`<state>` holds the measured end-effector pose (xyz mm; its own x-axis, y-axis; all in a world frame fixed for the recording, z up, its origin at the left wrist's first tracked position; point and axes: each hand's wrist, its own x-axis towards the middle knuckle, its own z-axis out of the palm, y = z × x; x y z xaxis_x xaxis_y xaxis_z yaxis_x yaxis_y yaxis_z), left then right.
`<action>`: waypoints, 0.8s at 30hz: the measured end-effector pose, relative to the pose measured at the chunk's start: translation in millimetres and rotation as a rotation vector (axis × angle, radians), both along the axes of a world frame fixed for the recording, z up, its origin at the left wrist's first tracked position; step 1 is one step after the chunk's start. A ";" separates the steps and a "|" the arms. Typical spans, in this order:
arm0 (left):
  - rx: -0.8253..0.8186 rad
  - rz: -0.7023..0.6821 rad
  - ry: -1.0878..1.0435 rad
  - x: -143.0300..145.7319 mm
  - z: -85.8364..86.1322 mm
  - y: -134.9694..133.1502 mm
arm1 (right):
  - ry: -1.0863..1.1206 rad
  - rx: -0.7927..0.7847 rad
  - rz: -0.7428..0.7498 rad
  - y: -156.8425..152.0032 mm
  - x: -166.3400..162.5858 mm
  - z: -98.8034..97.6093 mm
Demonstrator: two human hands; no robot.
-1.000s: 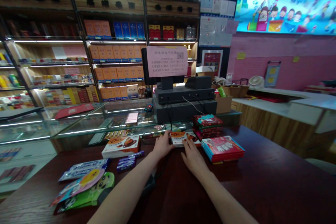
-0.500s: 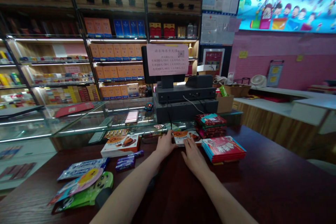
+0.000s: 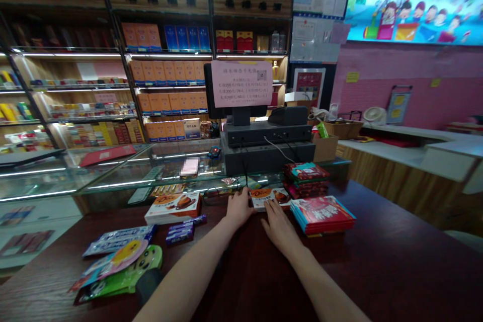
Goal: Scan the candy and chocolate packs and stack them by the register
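An orange-and-white box of Dove chocolates [image 3: 270, 194] lies on the dark table, past my fingertips. My left hand [image 3: 239, 208] is at its left end, fingers bent around the corner and thumb near the front edge. My right hand [image 3: 278, 221] reaches to the front of the box, its fingers extended and resting against the box's near side and top edge. Right of it is a stack of red-and-blue packets [image 3: 322, 214], with dark red packages [image 3: 306, 180] piled behind. A second Dove box [image 3: 173, 208] is farther left, near small purple packs [image 3: 181, 231].
Blue-and-white packets [image 3: 118, 240] and green and pink pouches [image 3: 128, 269] lie at the left. A dark object [image 3: 148, 284] is beside my left forearm. Beyond the table stand a glass counter [image 3: 151, 163] and a cash register [image 3: 264, 136]. Stocked shelves [image 3: 169, 75] line the back.
Both hands stay at the same box with almost no movement. The view has shifted very slightly.
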<state>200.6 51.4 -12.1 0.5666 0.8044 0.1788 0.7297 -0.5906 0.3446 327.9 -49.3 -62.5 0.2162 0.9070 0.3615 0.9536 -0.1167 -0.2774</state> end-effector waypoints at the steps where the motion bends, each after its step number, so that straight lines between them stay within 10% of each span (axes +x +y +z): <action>1: 0.002 0.002 0.005 -0.3 0.0 -0.3 | 0.009 -0.008 0.007 -0.1 -0.5 0.3; 24: 0.001 -0.007 0.096 -23.2 14.6 -19.6 | -0.037 0.022 0.051 0.3 -9.0 -10.2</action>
